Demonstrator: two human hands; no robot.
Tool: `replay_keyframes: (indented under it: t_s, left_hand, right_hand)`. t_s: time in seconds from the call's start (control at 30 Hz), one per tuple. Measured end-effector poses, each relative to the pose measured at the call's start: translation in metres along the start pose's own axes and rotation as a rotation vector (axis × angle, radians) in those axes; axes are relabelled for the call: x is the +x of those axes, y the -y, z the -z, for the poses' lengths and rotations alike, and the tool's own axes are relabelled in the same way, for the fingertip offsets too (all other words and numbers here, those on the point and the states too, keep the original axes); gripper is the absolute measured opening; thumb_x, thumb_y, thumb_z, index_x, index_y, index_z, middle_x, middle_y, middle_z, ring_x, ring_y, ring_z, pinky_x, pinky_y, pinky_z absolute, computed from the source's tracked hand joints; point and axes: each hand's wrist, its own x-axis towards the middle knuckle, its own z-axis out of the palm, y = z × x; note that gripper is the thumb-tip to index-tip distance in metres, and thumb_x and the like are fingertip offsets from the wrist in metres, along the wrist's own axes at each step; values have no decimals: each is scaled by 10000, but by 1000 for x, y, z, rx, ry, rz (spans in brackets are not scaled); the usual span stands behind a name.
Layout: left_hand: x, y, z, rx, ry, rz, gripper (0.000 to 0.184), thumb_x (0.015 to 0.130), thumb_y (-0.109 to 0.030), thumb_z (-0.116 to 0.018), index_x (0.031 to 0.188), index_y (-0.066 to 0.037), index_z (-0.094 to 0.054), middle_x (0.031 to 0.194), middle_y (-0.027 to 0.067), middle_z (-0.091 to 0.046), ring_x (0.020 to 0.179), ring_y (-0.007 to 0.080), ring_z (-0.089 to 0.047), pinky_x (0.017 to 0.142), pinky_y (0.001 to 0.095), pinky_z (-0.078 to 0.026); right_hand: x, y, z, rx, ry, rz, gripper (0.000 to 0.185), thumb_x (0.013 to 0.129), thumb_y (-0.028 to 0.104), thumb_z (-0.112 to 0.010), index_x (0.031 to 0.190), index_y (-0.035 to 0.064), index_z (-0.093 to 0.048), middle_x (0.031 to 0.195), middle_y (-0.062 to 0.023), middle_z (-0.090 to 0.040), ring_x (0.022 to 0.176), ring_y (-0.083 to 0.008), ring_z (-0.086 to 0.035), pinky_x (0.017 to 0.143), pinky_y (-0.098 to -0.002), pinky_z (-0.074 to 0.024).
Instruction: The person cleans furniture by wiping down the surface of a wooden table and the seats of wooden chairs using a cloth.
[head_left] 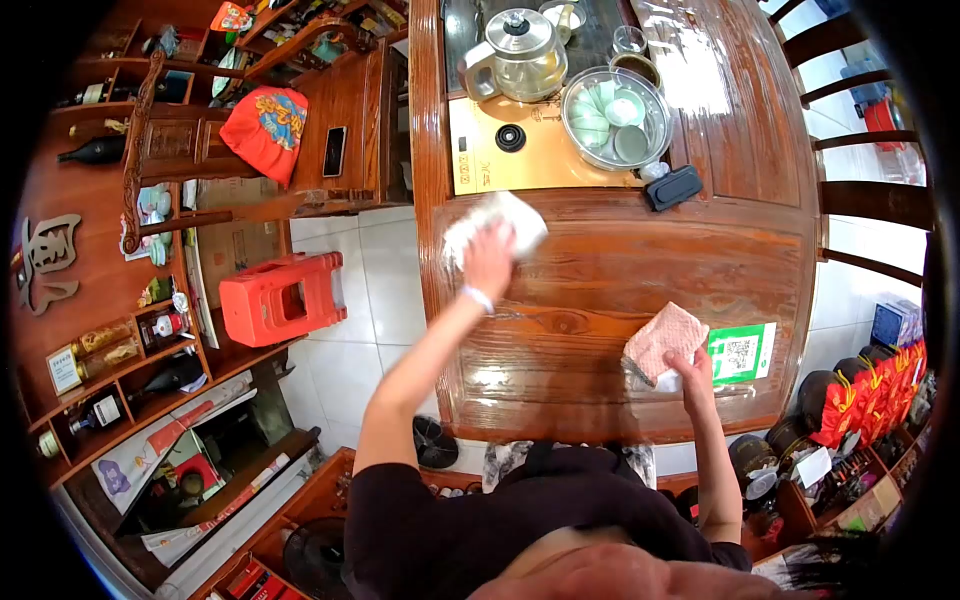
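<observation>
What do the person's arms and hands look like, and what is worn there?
The sleeves are short and dark. The left hand has a pale band at the wrist; the right hand shows none. Both hands are bare.

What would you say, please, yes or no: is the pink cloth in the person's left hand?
No, the pink cloth is in the right hand, while the left hand is on the white cloth.

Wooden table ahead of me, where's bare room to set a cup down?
Bare table runs between the white cloth and pink cloth; more lies right of the black object, towards the table's edge. The far end is crowded around the kettle and glass bowl.
</observation>
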Motion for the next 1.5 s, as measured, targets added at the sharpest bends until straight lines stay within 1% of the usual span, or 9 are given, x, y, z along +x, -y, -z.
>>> replay_keyframes:
  t_s: [0.07,0.13,0.5,0.63,0.77,0.83,0.9,1.23,1.5]
  left_hand:
    - [57,25,15,-15,-116,-132,345,780,-171,-528,1115,-98,-489,1189,79,-472,1029,304,-439,846,436,-364]
    - [109,38,14,3,114,63,354,819,-237,-487,1139,-87,-502,1256,77,-435,1047,310,-430,870,445,-368]
    - [236,68,28,57,-168,605,277,838,-152,-419,1076,-64,-529,1194,144,-441,1071,327,-425,845,420,-411]
    - [208,57,6,21,-336,407,330,824,-162,-456,1144,-90,-495,1155,140,-447,1031,334,-445,812,441,-416]
    - [166,55,9,-259,-40,389,343,805,-203,-513,1106,-40,-519,1110,217,-492,962,371,-517,812,426,-420]
    - [164,45,32,-425,-103,376,282,775,-205,-548,922,30,-601,780,220,-596,788,368,-575,758,421,-436]
    - [181,31,35,-513,-239,268,271,772,-193,-551,929,23,-594,841,216,-594,828,338,-574,765,399,-438]
    - [123,1,21,-159,298,-174,425,756,-83,-489,1180,-74,-461,1186,173,-446,997,387,-487,858,434,-409]
    - [76,123,20,292,-161,-33,387,766,-100,-496,1152,-126,-484,1133,118,-481,884,300,-493,683,401,-481]
  right_hand:
    - [2,-11,2,81,-17,-32,342,716,60,-631,1023,-43,-520,928,-99,-611,801,-162,-590,728,-277,-461]
    - [-1,-10,-4,65,-5,-84,344,715,62,-640,1024,-34,-523,929,-91,-608,809,-151,-582,733,-275,-460]
    - [-5,-31,12,50,-44,-69,350,708,68,-665,1018,-22,-528,938,-77,-608,810,-134,-572,745,-273,-450]
    - [0,-29,10,31,-90,-82,363,706,74,-667,1026,-27,-527,945,-79,-607,835,-139,-569,763,-277,-446]
    - [8,-29,-1,91,4,-92,383,703,76,-670,1040,-28,-522,955,-83,-605,844,-146,-569,776,-280,-441]
    - [11,-29,-4,5,38,-64,399,702,75,-672,1052,-29,-513,963,-85,-603,851,-149,-569,784,-283,-439]
    - [8,-19,-10,-2,46,-49,400,704,76,-669,1056,-30,-511,963,-84,-603,861,-147,-566,786,-279,-438]
    - [-3,-7,-7,19,39,34,367,713,55,-651,1041,-42,-519,948,-93,-608,833,-151,-575,764,-277,-450]
    - [-9,-8,-17,-35,16,76,355,715,50,-648,1034,-42,-523,948,-105,-609,835,-153,-578,762,-282,-457]
